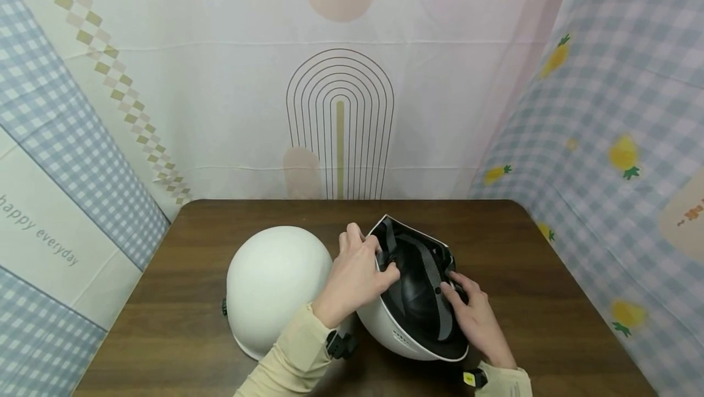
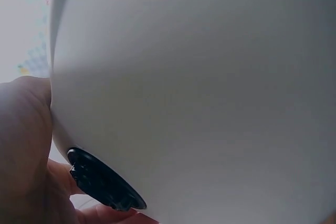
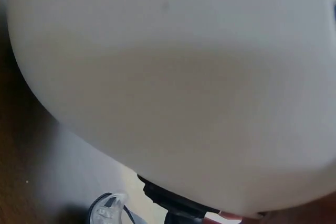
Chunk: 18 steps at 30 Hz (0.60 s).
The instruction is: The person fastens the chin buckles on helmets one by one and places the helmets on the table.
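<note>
A white helmet lies tilted with its opening turned up, showing a black padded lining and grey straps. My left hand grips its left rim, the thumb toward the inside. On the right rim my right hand holds on, thumb over the edge near a strap. The smooth white shell fills most of the left wrist view, with a round black fitting close to the fingers. Another black fitting shows under the shell in the right wrist view.
A second white helmet stands dome up just left of the first, partly behind my left forearm; a small black knob sticks out from its left side. Both are on a brown wooden table. Printed cloths hang around the back and sides.
</note>
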{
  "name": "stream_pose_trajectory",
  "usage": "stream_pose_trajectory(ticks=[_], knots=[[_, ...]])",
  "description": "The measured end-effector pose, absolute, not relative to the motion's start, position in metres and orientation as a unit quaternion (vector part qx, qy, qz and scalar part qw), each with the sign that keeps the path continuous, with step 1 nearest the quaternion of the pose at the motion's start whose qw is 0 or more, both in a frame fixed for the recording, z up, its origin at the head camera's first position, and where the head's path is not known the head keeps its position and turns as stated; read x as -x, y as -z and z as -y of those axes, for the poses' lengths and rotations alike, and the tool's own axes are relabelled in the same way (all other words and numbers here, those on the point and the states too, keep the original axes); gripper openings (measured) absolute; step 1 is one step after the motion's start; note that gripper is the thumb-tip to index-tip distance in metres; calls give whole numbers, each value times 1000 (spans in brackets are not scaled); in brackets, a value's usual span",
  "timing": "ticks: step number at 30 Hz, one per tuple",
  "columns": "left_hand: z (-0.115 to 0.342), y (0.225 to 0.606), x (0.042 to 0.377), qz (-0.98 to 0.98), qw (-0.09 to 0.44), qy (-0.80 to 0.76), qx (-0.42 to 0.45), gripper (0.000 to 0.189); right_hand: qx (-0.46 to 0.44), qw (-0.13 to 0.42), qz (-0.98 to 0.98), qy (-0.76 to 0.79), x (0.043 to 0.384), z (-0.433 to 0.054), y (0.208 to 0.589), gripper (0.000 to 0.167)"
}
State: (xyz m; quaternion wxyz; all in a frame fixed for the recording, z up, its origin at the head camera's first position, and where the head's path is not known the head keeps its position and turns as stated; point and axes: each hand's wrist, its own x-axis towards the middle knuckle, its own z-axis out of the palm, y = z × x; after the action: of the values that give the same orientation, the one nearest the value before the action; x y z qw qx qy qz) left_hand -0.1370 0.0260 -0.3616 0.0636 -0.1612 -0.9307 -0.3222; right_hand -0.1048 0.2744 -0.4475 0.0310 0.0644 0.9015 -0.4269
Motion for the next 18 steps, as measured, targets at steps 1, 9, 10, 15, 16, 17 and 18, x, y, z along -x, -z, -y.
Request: stream_pose_trajectory(ticks=[1,9,10,15,16,17,18], knots=[[-26,362,137,930,64,323,160,26,-63,28,-902,426,105,-274,447,65],[-21,365,138,927,59,338,152,28,-60,28,-905,420,106,-274,445,66],[-20,365,138,926,57,342,151,28,-60,29,-905,420,106,-274,445,66],[-15,369,138,920,49,358,149,30,-56,23,-903,426,107,-275,445,65],[-14,370,139,919,48,362,148,31,-55,21,-902,428,106,-276,445,65],[-13,371,139,918,46,365,146,31,-53,16,-901,431,106,-276,445,65],[-12,373,139,918,43,368,143,31,-52,11,-900,433,106,-277,445,65]])
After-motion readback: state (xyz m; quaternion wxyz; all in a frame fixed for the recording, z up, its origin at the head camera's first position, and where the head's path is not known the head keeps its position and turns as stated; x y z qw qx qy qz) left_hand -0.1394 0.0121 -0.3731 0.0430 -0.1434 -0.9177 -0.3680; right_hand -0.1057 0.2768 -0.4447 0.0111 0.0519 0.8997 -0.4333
